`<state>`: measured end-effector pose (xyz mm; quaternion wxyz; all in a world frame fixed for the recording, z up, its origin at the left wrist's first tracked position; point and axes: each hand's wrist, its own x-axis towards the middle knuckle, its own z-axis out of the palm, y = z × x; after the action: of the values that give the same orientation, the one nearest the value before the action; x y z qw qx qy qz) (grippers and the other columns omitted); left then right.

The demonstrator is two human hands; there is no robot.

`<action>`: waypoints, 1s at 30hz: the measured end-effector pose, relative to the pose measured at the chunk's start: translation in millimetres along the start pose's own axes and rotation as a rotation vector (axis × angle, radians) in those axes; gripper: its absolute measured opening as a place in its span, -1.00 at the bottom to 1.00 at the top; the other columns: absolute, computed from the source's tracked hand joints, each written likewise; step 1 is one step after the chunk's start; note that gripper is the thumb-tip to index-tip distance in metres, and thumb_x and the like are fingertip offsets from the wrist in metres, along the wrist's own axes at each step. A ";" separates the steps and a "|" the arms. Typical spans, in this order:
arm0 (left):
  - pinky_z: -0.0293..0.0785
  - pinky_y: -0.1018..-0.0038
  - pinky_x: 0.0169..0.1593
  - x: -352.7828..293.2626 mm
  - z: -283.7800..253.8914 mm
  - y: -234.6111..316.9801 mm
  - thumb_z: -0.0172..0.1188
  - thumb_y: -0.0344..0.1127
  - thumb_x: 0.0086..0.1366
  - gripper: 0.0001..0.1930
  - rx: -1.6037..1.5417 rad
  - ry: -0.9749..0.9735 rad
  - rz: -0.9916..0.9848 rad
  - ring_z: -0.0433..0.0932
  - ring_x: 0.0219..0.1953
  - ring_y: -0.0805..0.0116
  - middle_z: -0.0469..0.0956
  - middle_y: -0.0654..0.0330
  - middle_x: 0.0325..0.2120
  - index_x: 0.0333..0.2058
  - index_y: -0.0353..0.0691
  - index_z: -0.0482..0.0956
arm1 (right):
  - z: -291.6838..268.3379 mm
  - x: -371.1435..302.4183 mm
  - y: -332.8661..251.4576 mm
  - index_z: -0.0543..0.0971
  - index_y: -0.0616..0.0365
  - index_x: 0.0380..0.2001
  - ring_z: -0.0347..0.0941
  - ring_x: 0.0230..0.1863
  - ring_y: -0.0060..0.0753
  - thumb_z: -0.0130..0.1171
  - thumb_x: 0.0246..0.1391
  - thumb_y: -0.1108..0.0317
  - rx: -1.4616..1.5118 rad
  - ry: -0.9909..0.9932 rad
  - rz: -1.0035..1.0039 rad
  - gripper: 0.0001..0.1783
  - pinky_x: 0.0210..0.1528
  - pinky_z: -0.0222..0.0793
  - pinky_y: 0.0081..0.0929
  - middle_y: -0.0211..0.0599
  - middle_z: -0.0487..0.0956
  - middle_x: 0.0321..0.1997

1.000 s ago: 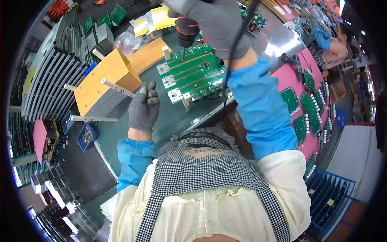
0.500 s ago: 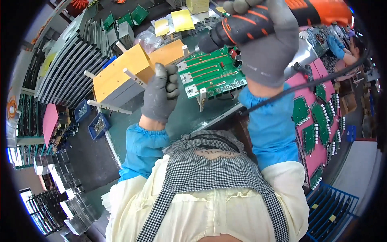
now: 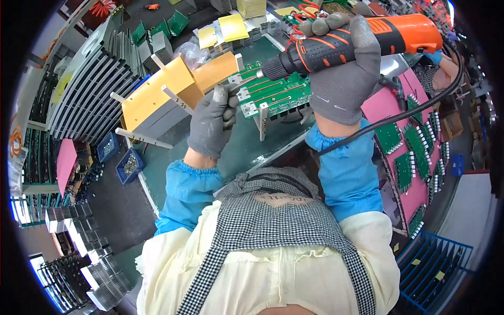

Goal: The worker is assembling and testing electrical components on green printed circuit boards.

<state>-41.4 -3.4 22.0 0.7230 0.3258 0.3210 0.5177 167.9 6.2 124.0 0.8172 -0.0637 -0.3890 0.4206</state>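
Observation:
My gloved right hand (image 3: 344, 86) is wrapped round an orange and black corded electric screwdriver (image 3: 323, 51). The screwdriver lies almost level, its bit pointing left and down to the fingertips of my gloved left hand (image 3: 210, 126). Those fingers are pinched together at the bit's tip; whatever they grip is too small to make out. Beneath the bit, a green circuit board (image 3: 273, 97) with copper-coloured strips stands raised on a whitish post (image 3: 263, 121). Left of my left hand stands a yellow-topped grey block (image 3: 157, 92) with pale posts sticking out.
Two blue bins (image 3: 129, 165) of small metal parts sit at the left. Curved rows of grey metal strips (image 3: 86, 86) rise behind them. On the right, several green boards (image 3: 404, 170) lie on a pink surface (image 3: 396, 199). The black cord (image 3: 415, 107) runs past my right forearm.
The screwdriver has come down and left, and its bit now meets my left hand's fingertips. My left hand has shifted only slightly.

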 end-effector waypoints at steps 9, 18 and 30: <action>0.16 0.72 -0.50 -10.4 -4.4 -0.3 0.10 -0.01 0.42 -0.54 0.122 -0.044 -0.029 0.23 -0.57 0.70 0.48 0.36 -0.47 -0.08 -0.39 0.56 | -4.0 -12.2 -9.2 0.49 0.24 -0.30 0.52 -0.31 -0.26 0.16 0.14 0.21 -0.046 0.162 0.047 -0.72 0.00 0.51 -0.04 -0.24 0.51 -0.39; 0.19 0.69 -0.48 -23.2 -3.2 -8.5 0.07 0.13 0.40 -0.48 0.393 0.032 0.150 0.28 -0.56 0.65 0.48 0.34 -0.52 -0.24 -0.34 0.58 | -1.1 -19.7 -9.6 0.45 0.29 -0.30 0.52 -0.36 -0.23 0.17 0.15 0.23 -0.045 0.318 0.125 -0.71 -0.08 0.55 -0.02 -0.18 0.52 -0.39; 0.13 0.65 -0.55 -20.3 -8.6 -5.2 -0.11 0.26 0.42 -0.33 0.190 -0.119 -0.072 0.15 -0.64 0.61 0.31 0.39 -0.65 -0.09 -0.36 0.55 | 29.1 -32.4 -23.2 0.45 0.22 -0.38 0.44 -0.49 -0.36 0.12 0.20 0.20 -0.127 0.316 0.164 -0.73 -0.28 0.48 -0.34 -0.28 0.48 -0.46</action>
<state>-50.7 -23.0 15.4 0.7250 0.4112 0.3365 0.4382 151.5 -38.9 135.1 0.8253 -0.2118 -0.2750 0.4454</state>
